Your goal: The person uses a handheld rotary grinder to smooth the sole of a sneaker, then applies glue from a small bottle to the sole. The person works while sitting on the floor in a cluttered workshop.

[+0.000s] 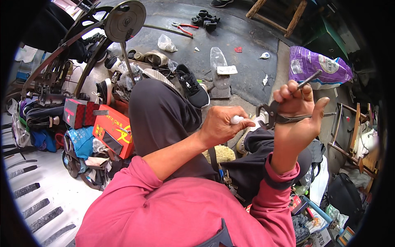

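Note:
My left hand (222,125) is closed in front of my knees, with a small white piece (236,120) between thumb and fingers; its kind I cannot make out. To its right, my right hand (298,109) is raised palm up, fingers curled and thumb stretched out. It holds dark metal pincers (271,115). Their rounded jaws face my left hand and stand apart from it, while the spread handles run out past my fingers and under the thumb. A pale shoe (245,138) shows partly below the hands. Beside my left knee lies a black sneaker (192,85).
A sewing machine with a large wheel (125,21) stands at the far left. Red boxes (113,129) and cloth crowd my left side. Red-handled pliers (185,29) and a clear sole-shaped piece (220,68) lie ahead. At right are a purple sack (317,68) and a wooden stool (356,136).

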The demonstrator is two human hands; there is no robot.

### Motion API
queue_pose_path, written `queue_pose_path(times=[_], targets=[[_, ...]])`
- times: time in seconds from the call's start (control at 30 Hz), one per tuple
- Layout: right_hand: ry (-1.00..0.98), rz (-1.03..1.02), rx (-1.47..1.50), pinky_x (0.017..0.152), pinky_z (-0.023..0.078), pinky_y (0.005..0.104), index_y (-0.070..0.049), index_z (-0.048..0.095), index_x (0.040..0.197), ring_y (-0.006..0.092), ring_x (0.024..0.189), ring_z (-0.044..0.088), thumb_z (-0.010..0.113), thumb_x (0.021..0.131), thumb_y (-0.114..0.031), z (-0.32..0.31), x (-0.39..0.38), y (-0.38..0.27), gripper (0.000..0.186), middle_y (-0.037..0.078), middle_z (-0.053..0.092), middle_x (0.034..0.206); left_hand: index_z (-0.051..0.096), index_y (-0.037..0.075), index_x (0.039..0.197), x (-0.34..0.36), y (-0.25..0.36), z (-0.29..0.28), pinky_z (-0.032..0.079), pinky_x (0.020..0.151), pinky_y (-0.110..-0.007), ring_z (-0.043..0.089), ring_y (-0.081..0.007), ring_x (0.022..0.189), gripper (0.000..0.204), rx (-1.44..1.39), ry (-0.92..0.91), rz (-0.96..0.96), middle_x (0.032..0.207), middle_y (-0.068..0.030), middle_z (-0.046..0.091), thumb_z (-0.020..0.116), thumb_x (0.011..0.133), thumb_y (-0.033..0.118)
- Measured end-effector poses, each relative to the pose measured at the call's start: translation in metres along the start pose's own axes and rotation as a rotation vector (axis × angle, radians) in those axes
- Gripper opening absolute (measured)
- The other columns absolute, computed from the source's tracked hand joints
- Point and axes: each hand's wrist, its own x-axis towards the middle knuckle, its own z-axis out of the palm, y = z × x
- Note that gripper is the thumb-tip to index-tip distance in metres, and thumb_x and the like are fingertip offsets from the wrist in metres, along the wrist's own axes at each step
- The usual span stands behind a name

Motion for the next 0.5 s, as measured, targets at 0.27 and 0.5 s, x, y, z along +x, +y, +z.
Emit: queue_pose_path(times=[0.27, 0.5], targets=[[-0.148, -0.051, -0.125, 0.088, 0.048, 0.0425, -0.006, 0.061, 0.125, 0.03, 0.097, 0.061, 0.039, 0.111, -0.066, 0.01, -0.009, 0.024, 0.065, 0.021, 0.065, 0.113, 0.076, 0.006, 0.096, -0.002, 0.0, 0.004, 0.045, 0.055, -0.034, 0.055, -0.0134, 0.058, 0.02, -0.118, -0.063, -0.08, 0.069, -0.0108, 0.065, 0.081, 0.097, 0.026], [-0.13, -0.102, -0.136, 0.081, 0.048, 0.0392, -0.01, 0.048, 0.11, 0.0259, 0.085, 0.059, 0.035, 0.113, -0.063, 0.019, -0.013, 0.028, 0.054, 0.016, 0.06, 0.099, 0.081, 0.005, 0.106, -0.004, 0.002, 0.007, 0.048, 0.062, -0.027, 0.054, -0.003, 0.072, 0.022, -0.172, -0.096, -0.078, 0.076, 0.0004, 0.07, 0.079, 0.101, 0.027]])
